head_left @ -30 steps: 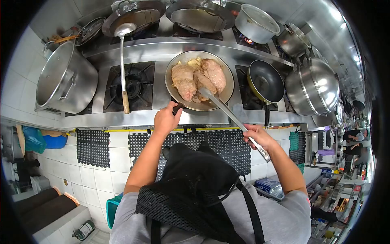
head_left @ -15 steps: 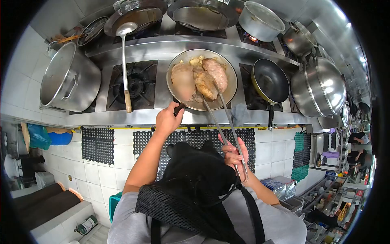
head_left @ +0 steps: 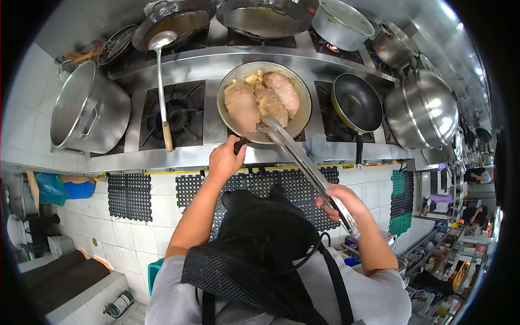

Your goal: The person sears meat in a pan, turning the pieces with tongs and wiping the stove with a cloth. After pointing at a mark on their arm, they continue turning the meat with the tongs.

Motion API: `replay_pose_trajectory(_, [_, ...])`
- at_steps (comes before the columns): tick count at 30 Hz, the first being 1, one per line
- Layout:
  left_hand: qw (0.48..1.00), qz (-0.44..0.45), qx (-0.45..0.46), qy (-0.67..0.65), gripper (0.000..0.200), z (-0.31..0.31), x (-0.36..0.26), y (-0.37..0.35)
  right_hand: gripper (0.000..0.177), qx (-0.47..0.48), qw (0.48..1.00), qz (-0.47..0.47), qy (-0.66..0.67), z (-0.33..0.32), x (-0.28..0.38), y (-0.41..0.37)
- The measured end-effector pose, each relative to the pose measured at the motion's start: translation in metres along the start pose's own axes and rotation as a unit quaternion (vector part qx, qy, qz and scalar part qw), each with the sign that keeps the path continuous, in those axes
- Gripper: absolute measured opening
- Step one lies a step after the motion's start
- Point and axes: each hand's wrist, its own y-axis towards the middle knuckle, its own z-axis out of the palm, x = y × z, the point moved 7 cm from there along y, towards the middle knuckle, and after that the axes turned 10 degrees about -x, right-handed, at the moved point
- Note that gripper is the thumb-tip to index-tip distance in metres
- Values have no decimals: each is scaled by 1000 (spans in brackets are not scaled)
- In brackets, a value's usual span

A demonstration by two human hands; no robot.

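Note:
My left hand (head_left: 223,158) is closed around the dark handle (head_left: 240,144) of a frying pan (head_left: 221,116) on the front burner. Three large pieces of browned meat lie in it: one on the left (head_left: 241,107), one in the middle (head_left: 272,105) and a paler one (head_left: 283,93) on the right. Garlic-like chunks (head_left: 252,79) sit at the pan's far side. In my right hand (head_left: 348,202) is a pair of long metal tongs (head_left: 306,165), turned edge-on. Their tips reach over the near rim, right at the lower end of the middle piece.
A ladle (head_left: 162,97) lies across the left burner, beside a tall stockpot (head_left: 97,116). To the right are a black frying pan (head_left: 357,103), a grey cloth (head_left: 317,148) and a big domed steel pot (head_left: 428,111). A pot (head_left: 342,27) stands over a lit flame behind.
The tongs have swung right and turned edge-on, their arms now close together. My right hand has moved right, and the middle piece of meat lies differently. My left hand stays on the handle.

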Motion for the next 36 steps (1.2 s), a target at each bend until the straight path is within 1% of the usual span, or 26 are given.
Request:
replay_pose_trajectory(1, [1000,-3,-2,-1,30,1,2,0,57,-59,986,-53,-144,0,11,-14])
replay_pose_trajectory(2, [1000,5,-12,-3,29,0,1,0,65,-115,946,-107,-285,0,21,-24])
replay_pose_trajectory(3, [1000,13,-20,-4,28,0,1,0,65,-115,945,-106,-287,3,20,-29])
replay_pose_trajectory(4, [1000,12,-21,-6,28,0,2,0,68,-188,846,-202,-456,2,32,-38])
replay_pose_trajectory(5, [1000,10,-17,-7,28,-1,2,0,71,-252,702,-287,-601,8,43,-48])
replay_pose_trajectory(6, [1000,8,-14,-8,28,-1,1,1,83,-265,659,-304,-635,10,47,-49])
replay_pose_trajectory(7, [1000,9,-14,-10,28,-1,0,1,83,-266,658,-304,-635,7,48,-45])
replay_pose_trajectory(9, [1000,1,-7,-11,28,-1,1,1,90,-284,474,-342,-760,15,53,-41])
replay_pose_trajectory(10, [1000,1,-7,-12,28,-1,1,1,96,-284,454,-303,-789,13,53,-35])
replay_pose_trajectory(11, [1000,1,-8,-14,28,-1,1,1,96,-285,453,-303,-788,18,55,-31])
replay_pose_trajectory(13, [1000,4,-9,-18,28,-1,2,1,97,-331,387,-298,-808,29,62,-25])
replay_pose_trajectory(14, [1000,2,-10,-18,28,0,3,1,97,-333,387,-297,-807,33,65,-20])
replay_pose_trajectory(16, [1000,2,-10,-21,28,1,2,1,94,-305,355,-289,-835,40,68,-2])
replay_pose_trajectory(21, [1000,-4,-13,-16,28,-1,0,-1,83,-314,332,-219,-862,24,62,62])
replay_pose_trajectory(23, [1000,-2,-23,-17,28,-1,0,0,84,-298,366,-237,-849,18,62,65])
replay_pose_trajectory(24, [999,2,-27,-17,28,-1,0,-2,84,-295,363,-236,-852,17,61,61])
replay_pose_trajectory(26, [1000,1,-28,-15,28,-2,0,-2,80,-231,450,-282,-815,23,61,49])
replay_pose_trajectory(27, [1000,4,-26,-12,28,-3,0,-1,80,-229,450,-283,-816,22,66,43])
replay_pose_trajectory(29, [1000,0,-28,-14,27,-4,1,-2,76,-214,549,-285,-756,12,77,31])
replay_pose_trajectory(30, [999,-5,-30,-17,27,-5,1,-2,66,-202,575,-333,-719,14,82,21])
replay_pose_trajectory(31, [999,-6,-31,-15,27,-6,2,-1,66,-200,575,-333,-720,14,91,13])
replay_pose_trajectory(32, [999,-11,-31,-16,27,-8,4,-1,64,-204,729,-209,-619,4,93,11])
replay_pose_trajectory(33, [999,-16,-30,-17,27,-9,5,-1,63,-198,847,-74,-489,2,86,4])
replay_pose_trajectory(34, [999,-19,-33,-17,27,-9,7,0,63,-242,766,-123,-583,18,94,-9])
replay_pose_trajectory(35, [999,-14,-39,-20,27,-10,9,1,63,-241,765,-122,-585,5,90,-5])
replay_pose_trajectory(36, [999,-6,-40,-22,27,-10,9,1,64,-255,681,-209,-654,-11,94,0])
